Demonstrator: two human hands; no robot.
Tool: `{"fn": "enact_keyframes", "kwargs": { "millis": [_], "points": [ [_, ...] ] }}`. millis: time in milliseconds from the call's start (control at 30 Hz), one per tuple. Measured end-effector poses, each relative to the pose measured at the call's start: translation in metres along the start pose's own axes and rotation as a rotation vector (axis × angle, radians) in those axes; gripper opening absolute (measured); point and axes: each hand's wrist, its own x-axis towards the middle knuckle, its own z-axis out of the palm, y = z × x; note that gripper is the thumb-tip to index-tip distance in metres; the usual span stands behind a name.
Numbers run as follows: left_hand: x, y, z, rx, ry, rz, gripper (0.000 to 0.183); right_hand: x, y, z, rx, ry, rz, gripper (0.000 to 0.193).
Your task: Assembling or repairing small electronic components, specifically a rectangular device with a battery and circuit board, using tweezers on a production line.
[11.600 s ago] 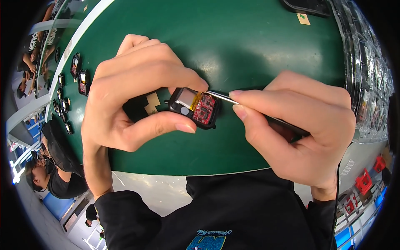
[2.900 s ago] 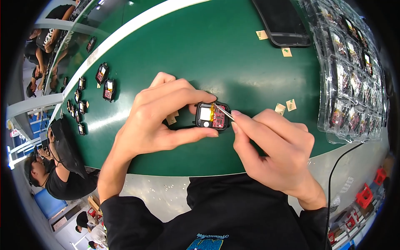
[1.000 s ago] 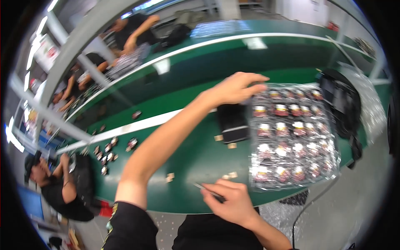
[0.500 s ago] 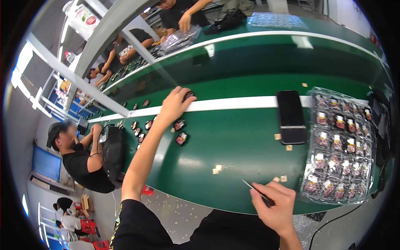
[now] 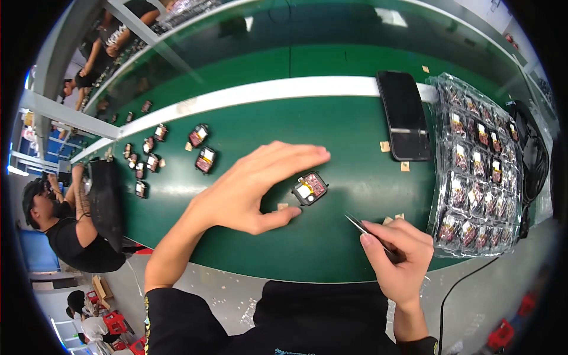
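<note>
A small square black-cased electronic module (image 5: pixel 310 188) lies on the green work surface in front of me. Its red circuit board, white patch and yellow strip face up. My left hand (image 5: pixel 260 186) curves around its left side, thumb and fingers apart, and does not grip it. Pinched in my right hand (image 5: pixel 399 257), a pair of dark tweezers (image 5: pixel 368 229) points up and left toward the module, tips apart from it. A small beige square (image 5: pixel 283 207) sits by my left thumb; another (image 5: pixel 399 216) is partly hidden behind my right hand.
Stacked clear plastic trays (image 5: pixel 476 177) filled with modules stand at the right. A black phone (image 5: pixel 404 115) leans over the white rail (image 5: pixel 266 89). More loose modules (image 5: pixel 206 160) lie to the left, near a black bag (image 5: pixel 106 204) and a seated co-worker (image 5: pixel 77 231).
My left hand has come back from the white rail to the middle of the table, where a module now lies. My right hand keeps the tweezers. The view has shifted.
</note>
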Motion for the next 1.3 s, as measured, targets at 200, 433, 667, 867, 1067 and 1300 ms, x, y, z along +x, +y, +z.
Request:
{"fn": "enact_keyframes", "kwargs": {
  "millis": [200, 433, 667, 867, 1067, 1300],
  "points": [
    [-0.007, 0.000, 0.014, 0.231, 0.069, -0.149, 0.077, 0.006, -0.001, 0.001, -0.009, -0.063, 0.015, 0.022],
    [-0.012, 0.003, 0.021, 0.035, 0.039, -0.091, 0.056, 0.028, -0.008, 0.005, -0.029, -0.114, -0.042, 0.023],
    [-0.008, -0.001, 0.026, -0.058, 0.010, -0.102, 0.056, 0.030, 0.002, 0.016, -0.111, -0.163, -0.049, 0.022],
    [-0.009, -0.002, 0.026, -0.018, 0.006, -0.110, 0.057, 0.034, 0.008, 0.023, -0.160, -0.164, -0.139, 0.023],
    [-0.008, -0.006, 0.026, 0.018, 0.014, -0.061, 0.064, 0.032, 0.005, 0.025, -0.203, -0.156, -0.097, 0.024],
    [-0.008, -0.007, 0.026, 0.021, 0.010, -0.058, 0.066, 0.032, 0.005, 0.025, -0.185, -0.153, -0.089, 0.024]
  ]
}}
